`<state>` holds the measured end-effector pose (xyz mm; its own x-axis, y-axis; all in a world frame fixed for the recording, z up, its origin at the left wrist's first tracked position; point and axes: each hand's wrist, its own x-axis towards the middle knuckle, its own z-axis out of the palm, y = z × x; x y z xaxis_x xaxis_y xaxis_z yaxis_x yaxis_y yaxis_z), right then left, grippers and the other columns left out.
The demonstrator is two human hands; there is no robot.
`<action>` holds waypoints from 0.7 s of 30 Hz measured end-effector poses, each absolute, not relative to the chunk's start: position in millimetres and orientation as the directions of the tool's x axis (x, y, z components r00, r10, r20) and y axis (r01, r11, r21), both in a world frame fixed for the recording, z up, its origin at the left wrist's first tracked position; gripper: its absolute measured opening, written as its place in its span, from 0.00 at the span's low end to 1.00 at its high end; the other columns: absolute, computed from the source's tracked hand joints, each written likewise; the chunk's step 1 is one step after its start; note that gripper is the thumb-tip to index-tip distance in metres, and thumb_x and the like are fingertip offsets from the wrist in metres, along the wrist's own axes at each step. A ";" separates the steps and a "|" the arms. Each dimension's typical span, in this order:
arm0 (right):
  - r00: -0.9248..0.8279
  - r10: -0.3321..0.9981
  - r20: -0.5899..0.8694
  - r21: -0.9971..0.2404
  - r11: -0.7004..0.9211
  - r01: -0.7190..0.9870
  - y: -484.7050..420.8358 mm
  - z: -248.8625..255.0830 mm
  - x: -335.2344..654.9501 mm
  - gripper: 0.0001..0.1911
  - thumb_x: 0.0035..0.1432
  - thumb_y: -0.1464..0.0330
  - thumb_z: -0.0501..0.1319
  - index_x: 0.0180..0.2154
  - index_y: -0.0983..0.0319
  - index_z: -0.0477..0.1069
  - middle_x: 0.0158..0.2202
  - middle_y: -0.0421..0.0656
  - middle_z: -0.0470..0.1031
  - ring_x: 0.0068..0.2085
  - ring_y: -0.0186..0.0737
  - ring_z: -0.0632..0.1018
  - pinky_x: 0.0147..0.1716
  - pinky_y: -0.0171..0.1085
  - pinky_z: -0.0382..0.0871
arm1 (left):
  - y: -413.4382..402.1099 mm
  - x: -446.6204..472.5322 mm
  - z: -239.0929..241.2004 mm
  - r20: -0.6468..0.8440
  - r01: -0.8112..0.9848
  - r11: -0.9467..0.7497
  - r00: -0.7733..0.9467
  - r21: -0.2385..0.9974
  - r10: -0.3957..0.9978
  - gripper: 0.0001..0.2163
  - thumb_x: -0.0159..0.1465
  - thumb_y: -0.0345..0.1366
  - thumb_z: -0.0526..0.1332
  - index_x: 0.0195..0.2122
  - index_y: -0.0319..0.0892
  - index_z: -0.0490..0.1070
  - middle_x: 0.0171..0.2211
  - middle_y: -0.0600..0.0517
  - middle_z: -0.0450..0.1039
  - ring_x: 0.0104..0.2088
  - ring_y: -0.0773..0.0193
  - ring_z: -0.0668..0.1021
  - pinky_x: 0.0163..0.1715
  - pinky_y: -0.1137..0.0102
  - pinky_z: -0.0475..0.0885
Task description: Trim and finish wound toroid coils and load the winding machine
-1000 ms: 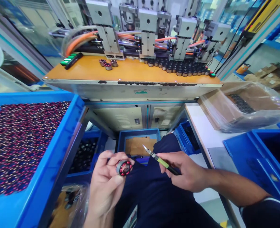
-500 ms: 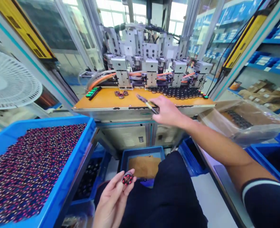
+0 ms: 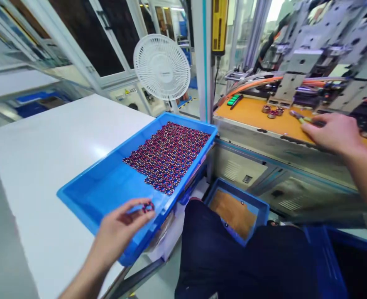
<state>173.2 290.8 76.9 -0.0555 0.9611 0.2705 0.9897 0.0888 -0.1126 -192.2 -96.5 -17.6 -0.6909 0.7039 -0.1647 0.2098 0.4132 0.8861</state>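
My left hand pinches a small round red-and-black wound part over the near end of a blue tray. Rows of the same parts fill the tray's far half. My right hand rests on the orange machine shelf, closed round a green-handled pointed tool. Three loose round parts lie on the shelf just left of the tool's tip.
A white table carries the tray. A white fan stands behind it. Grey machine heads with orange hoses rise behind the shelf. A blue bin with a brown bottom sits on the floor by my knees.
My view has swung left. My left hand carried the round part from my lap up over the blue tray. My right hand has set the tool down onto the orange shelf.
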 end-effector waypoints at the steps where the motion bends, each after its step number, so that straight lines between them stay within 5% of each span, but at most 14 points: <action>1: -0.052 0.961 0.271 -0.094 0.080 0.992 292.6 76.2 173.7 0.23 0.63 0.62 0.62 0.54 0.69 0.76 0.55 0.62 0.75 0.55 0.53 0.75 0.47 0.46 0.65 | -92.7 -217.8 -14.4 -0.150 0.248 0.446 -0.714 0.860 0.684 0.27 0.43 0.55 0.75 0.39 0.42 0.81 0.33 0.47 0.83 0.34 0.53 0.83 0.35 0.64 0.79; 4: -0.046 0.961 0.272 -0.039 0.059 0.997 296.9 74.0 174.8 0.23 0.63 0.61 0.62 0.54 0.67 0.76 0.56 0.59 0.75 0.57 0.52 0.74 0.48 0.46 0.65 | -72.9 -276.1 -15.0 -0.146 0.303 0.528 -0.747 0.793 0.648 0.20 0.49 0.48 0.75 0.36 0.40 0.79 0.33 0.50 0.82 0.39 0.54 0.83 0.43 0.63 0.77; 9: -0.058 0.961 0.270 -0.036 0.070 0.997 299.2 71.4 176.7 0.23 0.62 0.61 0.62 0.55 0.66 0.76 0.56 0.60 0.74 0.56 0.50 0.75 0.49 0.45 0.64 | -44.6 -312.9 -43.7 -0.224 0.367 0.632 -0.718 0.683 0.659 0.13 0.66 0.42 0.64 0.44 0.37 0.74 0.41 0.50 0.77 0.40 0.59 0.80 0.40 0.61 0.78; 15: -0.085 0.944 0.319 -0.036 0.102 0.994 297.5 70.3 176.5 0.22 0.62 0.62 0.61 0.53 0.66 0.77 0.54 0.56 0.77 0.55 0.54 0.75 0.52 0.46 0.66 | -32.7 -331.6 -74.7 -0.312 0.402 0.702 -0.688 0.587 0.655 0.13 0.67 0.40 0.63 0.49 0.39 0.72 0.46 0.48 0.76 0.41 0.60 0.80 0.40 0.61 0.78; 21: -0.111 0.940 0.322 -0.024 0.126 0.992 293.5 70.5 175.8 0.21 0.63 0.62 0.60 0.52 0.68 0.77 0.52 0.57 0.78 0.52 0.52 0.77 0.48 0.43 0.65 | -31.7 -331.0 -75.8 -0.287 0.454 0.632 -0.621 0.628 0.730 0.15 0.68 0.41 0.62 0.52 0.39 0.71 0.47 0.48 0.75 0.42 0.58 0.80 0.40 0.60 0.78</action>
<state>175.8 293.5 70.5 -0.1114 0.9400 0.3225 0.9918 0.1258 -0.0239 -331.0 -31.7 -75.8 -0.6207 0.7298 -0.2867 0.4536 0.6324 0.6280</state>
